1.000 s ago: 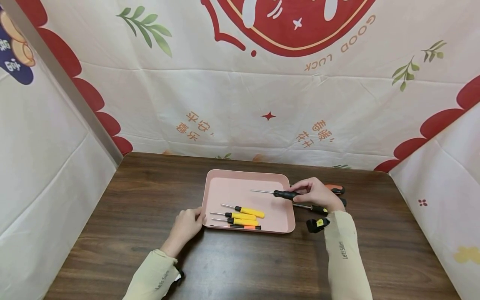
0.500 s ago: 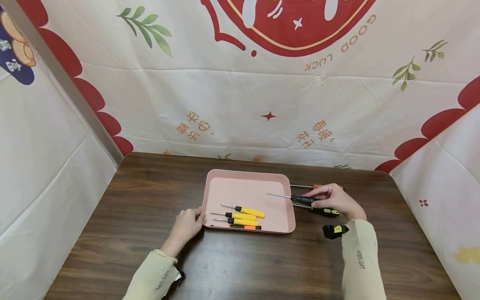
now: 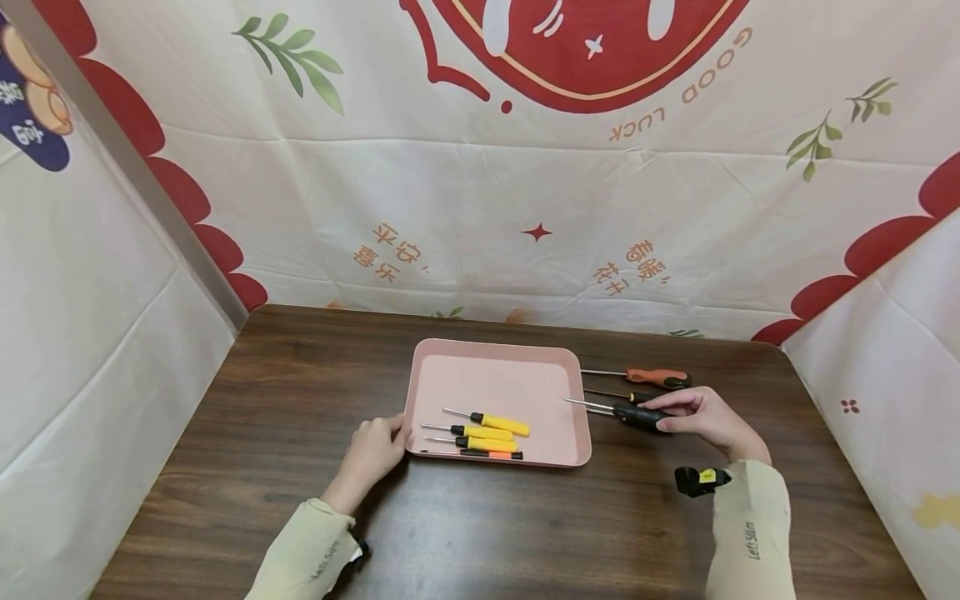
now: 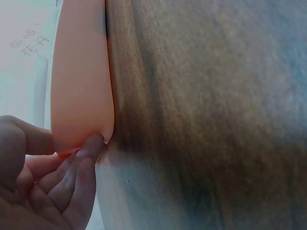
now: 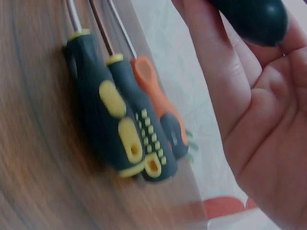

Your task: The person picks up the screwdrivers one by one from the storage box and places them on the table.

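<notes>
In the head view my left hand (image 3: 373, 452) holds the near left corner of a pink tray (image 3: 487, 379). The left wrist view has thumb and fingers curled about the tray's corner (image 4: 81, 124). To the right of the tray, my right hand (image 3: 705, 423) grips a black-handled screwdriver (image 3: 636, 416), its shaft pointing left over the tray's right rim. The rounded end of that black handle (image 5: 261, 21) shows in the right wrist view. Inside the tray lie three yellow screwdrivers (image 3: 491, 445) and a thin black-and-orange screwdriver (image 3: 502, 455), their tips toward the left.
Right of the tray lie an orange-and-black screwdriver (image 3: 652, 377) and two black-and-yellow ones, a thick one (image 5: 100, 100) and a slimmer one (image 5: 141, 110), side by side on the brown table (image 3: 465, 533). A printed cloth (image 3: 450, 192) hangs behind the table.
My right hand has carried the black screwdriver rightward and slightly nearer, from over the tray to beside it, uncovering the screwdrivers on the table. The left hand and tray have stayed put.
</notes>
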Available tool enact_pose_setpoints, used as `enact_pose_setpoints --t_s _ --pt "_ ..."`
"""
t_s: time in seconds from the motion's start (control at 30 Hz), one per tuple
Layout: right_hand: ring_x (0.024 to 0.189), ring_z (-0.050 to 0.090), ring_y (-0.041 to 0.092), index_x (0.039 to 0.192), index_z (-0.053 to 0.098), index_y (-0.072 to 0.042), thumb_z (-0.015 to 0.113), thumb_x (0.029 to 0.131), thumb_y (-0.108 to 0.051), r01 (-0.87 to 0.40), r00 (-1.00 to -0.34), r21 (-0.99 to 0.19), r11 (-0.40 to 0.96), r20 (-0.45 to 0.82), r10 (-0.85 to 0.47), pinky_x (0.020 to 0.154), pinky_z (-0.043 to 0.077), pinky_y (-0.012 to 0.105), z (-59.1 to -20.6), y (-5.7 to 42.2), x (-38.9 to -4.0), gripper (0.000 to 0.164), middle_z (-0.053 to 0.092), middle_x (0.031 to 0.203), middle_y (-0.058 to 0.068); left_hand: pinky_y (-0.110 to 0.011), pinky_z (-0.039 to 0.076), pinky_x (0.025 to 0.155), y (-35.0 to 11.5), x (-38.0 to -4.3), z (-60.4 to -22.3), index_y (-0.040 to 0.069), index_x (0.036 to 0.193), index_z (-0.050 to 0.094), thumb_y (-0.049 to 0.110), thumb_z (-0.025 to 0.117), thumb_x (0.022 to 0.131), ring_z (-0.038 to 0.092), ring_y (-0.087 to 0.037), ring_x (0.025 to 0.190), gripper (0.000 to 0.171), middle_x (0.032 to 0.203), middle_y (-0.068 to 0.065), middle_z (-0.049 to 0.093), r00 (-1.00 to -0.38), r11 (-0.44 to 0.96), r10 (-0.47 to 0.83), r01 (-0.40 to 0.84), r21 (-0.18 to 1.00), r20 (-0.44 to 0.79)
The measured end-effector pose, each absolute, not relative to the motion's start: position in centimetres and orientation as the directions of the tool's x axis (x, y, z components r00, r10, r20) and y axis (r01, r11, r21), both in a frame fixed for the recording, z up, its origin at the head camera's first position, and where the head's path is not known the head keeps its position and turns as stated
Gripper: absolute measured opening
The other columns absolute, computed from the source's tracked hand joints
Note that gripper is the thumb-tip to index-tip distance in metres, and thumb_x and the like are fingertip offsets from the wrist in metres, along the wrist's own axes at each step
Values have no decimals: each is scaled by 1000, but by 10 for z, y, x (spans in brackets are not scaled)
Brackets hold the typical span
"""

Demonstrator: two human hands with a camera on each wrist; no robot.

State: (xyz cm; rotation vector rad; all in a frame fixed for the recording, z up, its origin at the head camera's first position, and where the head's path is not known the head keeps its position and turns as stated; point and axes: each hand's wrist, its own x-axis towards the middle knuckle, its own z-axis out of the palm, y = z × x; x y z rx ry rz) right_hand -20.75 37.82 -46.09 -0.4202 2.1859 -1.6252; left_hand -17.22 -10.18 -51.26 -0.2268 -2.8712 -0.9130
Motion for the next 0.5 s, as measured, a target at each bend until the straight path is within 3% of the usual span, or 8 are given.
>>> enact_pose_setpoints --t_s 0.2,0.5 --pt "88 63 4 107 65 1 57 80 10 32 -870 -978 208 -130 -475 70 50 23 -465 395 -200 29 68 100 -6 -48 46 66 -102 -172 -512 6 100 70 13 58 84 63 -36 78 21 90 -17 68 -986 807 99 159 568 136" --pt "81 61 2 105 68 -5 56 82 9 37 -884 -975 219 -134 -447 69 49 22 -472 414 -191 30 67 99 -8 -48 46 63 -101 -173 -514 8 90 70 13 59 84 63 -35 71 14 80 -15 67 -981 815 108 181 551 163"
